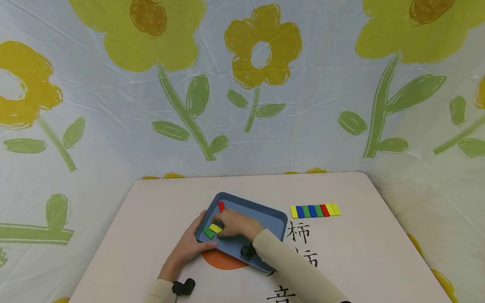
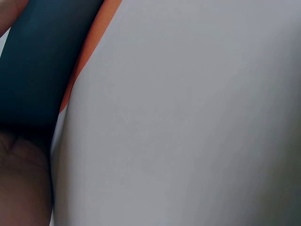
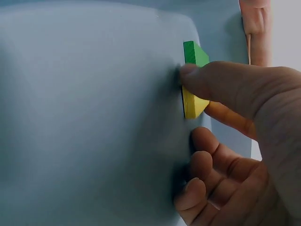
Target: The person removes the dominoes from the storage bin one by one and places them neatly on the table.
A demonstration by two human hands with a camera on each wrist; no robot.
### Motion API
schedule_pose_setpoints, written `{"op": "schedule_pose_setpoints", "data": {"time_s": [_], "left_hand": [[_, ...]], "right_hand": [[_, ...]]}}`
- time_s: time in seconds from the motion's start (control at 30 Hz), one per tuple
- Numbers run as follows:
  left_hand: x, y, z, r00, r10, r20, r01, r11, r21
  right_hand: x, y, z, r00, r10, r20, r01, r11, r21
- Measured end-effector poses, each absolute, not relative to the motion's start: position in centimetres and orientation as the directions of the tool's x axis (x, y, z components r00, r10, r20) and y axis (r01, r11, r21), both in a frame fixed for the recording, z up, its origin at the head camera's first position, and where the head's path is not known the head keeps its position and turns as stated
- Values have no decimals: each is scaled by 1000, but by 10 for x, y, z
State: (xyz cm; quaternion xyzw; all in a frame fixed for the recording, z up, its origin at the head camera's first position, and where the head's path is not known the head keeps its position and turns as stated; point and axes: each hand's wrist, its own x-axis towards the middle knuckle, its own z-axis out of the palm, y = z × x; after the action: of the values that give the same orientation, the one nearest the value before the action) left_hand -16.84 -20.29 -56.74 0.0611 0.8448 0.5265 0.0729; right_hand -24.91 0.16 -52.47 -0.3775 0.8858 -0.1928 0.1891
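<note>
left to right: my left hand (image 1: 192, 243) is on the left corner of the tray (image 1: 251, 205), thumb on the near rim, fingers along the left side. reads as clamped on the corner; finger curl mostly hidden in the left wrist view.

next, inside the tray: green tile (image 1: 209, 233), flat near that corner. then yellow tile (image 1: 216, 228), just beside it, roughly parallel. both long axes slant from far-left to near-right. can't tell if the two touch.

key relation: yellow tile is at the left of my right hand (image 1: 236, 223), right at the fingertips, so right is the nearer hand. thumb and index are closed on it; right wrist view has thumb on the near edge, index behind. other fingers curl loosely, nothing in them. red tile (image 1: 221, 206) lies past the hand, farther out.

far right, on the table (image 1: 363, 235) outside the tray: tile row (image 1: 315, 211), side by side, long axes near-to-far. yellow tile sits slanted against those.
</note>
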Motion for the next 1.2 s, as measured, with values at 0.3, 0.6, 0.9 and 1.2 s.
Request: {"op": "schedule_pose_setpoints", "data": {"time_s": [0.3, 0.6, 0.9, 1.2], "left_hand": [[-168, -203, -569, -981, 179, -69, 15, 432, 902], [-169, -203, -567, -981, 182, -71, 17, 442, 897], [-169, -202, -564, -981, 169, -96, -10, 448, 894], [-169, -203, -567, -981, 174, -86, 4, 459, 889]], "right_hand": [[-248, 2, -524, -636, -748, -190, -610, 638, -470], [-251, 3, -521, -621, -761, -187, -615, 622, -485], [-252, 14, -512, -683, -702, -202, -521, 661, -539], [-255, 41, -495, -709, -694, -126, -515, 631, -580]]}}
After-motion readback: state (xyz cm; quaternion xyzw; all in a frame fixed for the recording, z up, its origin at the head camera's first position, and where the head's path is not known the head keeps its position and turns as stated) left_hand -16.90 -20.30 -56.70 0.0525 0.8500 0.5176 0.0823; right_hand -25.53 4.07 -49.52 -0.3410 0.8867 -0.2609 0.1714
